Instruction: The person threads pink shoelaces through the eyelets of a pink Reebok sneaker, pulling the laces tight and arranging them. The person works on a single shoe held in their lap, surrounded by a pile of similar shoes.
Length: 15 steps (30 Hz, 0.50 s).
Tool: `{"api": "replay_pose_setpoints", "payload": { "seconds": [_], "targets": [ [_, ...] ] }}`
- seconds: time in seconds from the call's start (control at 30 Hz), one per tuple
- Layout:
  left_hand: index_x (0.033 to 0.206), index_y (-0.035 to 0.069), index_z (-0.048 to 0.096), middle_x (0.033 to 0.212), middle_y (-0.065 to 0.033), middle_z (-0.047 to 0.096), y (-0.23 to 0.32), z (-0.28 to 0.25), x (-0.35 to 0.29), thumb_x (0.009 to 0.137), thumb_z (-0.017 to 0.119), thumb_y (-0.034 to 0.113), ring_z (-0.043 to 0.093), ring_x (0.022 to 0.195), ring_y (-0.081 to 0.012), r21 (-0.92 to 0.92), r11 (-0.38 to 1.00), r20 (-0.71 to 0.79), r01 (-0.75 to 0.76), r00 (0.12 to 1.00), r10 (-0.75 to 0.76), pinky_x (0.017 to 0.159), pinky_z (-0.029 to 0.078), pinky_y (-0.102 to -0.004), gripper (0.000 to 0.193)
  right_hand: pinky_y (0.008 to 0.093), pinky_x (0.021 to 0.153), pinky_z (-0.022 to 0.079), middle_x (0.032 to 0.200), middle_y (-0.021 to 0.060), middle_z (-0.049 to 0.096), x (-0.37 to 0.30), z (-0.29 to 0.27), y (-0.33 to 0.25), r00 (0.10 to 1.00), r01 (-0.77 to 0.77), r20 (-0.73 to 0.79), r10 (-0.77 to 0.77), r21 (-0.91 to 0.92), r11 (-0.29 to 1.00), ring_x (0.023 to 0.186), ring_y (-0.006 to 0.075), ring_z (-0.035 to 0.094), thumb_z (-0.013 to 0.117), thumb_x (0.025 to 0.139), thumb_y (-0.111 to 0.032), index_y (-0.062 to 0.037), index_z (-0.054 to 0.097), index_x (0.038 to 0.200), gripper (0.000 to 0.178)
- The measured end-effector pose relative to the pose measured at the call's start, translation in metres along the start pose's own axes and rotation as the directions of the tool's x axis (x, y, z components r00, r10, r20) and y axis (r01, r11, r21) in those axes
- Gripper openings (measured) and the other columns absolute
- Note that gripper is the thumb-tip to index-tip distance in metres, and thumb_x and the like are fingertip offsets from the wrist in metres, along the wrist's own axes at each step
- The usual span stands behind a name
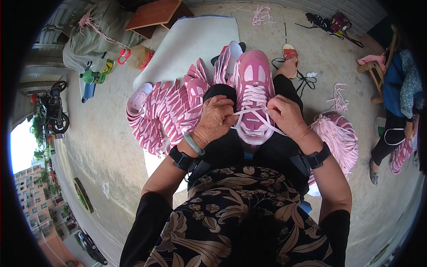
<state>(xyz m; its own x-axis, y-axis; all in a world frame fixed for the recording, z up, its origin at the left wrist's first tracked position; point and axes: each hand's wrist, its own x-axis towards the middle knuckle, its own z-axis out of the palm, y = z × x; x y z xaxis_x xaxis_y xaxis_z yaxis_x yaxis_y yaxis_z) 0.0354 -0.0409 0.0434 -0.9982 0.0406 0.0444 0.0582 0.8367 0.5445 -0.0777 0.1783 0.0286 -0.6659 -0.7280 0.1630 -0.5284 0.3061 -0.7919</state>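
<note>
A pink shoe upper [254,66] with white mesh panels lies across my lap, its toe pointing away from me. Pale pink lace [254,95] runs in rows up its front and crosses over the tongue [254,121]. My left hand [215,118] is closed at the left edge of the eyelets, fingers pinching the lace. On the other side, my right hand [288,116] pinches the lace between thumb and forefinger, a loose end trailing below it. Stacked pink shoe uppers [164,111] fan out to the left. A thick bundle of pale pink laces [338,140] sits by my right knee.
A white sheet [209,33] covers the floor ahead. Bottles [141,57] and a large sack [104,31] stand at the far left. Loose laces [340,99] lie to the right, near another person's sleeve [409,75] and a wooden chair [378,66]. A motorcycle [55,109] is parked at left.
</note>
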Motion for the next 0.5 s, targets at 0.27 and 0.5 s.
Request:
{"api": "replay_pose_setpoints", "payload": {
  "seconds": [0.27,0.5],
  "targets": [
    [0.067,0.004,0.058,0.09,-0.0122,0.06,0.006,-0.005,0.002,0.072,0.068,0.016,0.056,0.087,-0.0308,-0.049,0.992,-0.072,-0.118,0.991,0.114,0.077,0.041,-0.0417,0.016,0.0389,0.058,0.045,0.063,0.0118,0.056,-0.001,0.016,0.005,0.983,0.022,-0.133,-0.13,-0.612,0.791,0.06,0.0301,0.057,0.051,0.08,-0.015,-0.0076,0.048,0.077,0.009],
    [0.068,0.0,0.055,0.065,-0.0092,0.056,0.027,-0.014,-0.005,0.079,0.063,0.009,0.054,0.057,-0.0222,-0.301,0.953,0.078,-0.021,0.996,0.046,0.053,0.041,-0.0296,0.016,0.041,0.051,0.045,0.06,0.0151,0.056,-0.007,0.032,-0.003,0.905,-0.254,-0.409,0.116,-0.3,0.92,0.056,0.0331,0.057,0.049,0.086,-0.019,-0.007,0.048,0.074,0.017]
  ]
}}
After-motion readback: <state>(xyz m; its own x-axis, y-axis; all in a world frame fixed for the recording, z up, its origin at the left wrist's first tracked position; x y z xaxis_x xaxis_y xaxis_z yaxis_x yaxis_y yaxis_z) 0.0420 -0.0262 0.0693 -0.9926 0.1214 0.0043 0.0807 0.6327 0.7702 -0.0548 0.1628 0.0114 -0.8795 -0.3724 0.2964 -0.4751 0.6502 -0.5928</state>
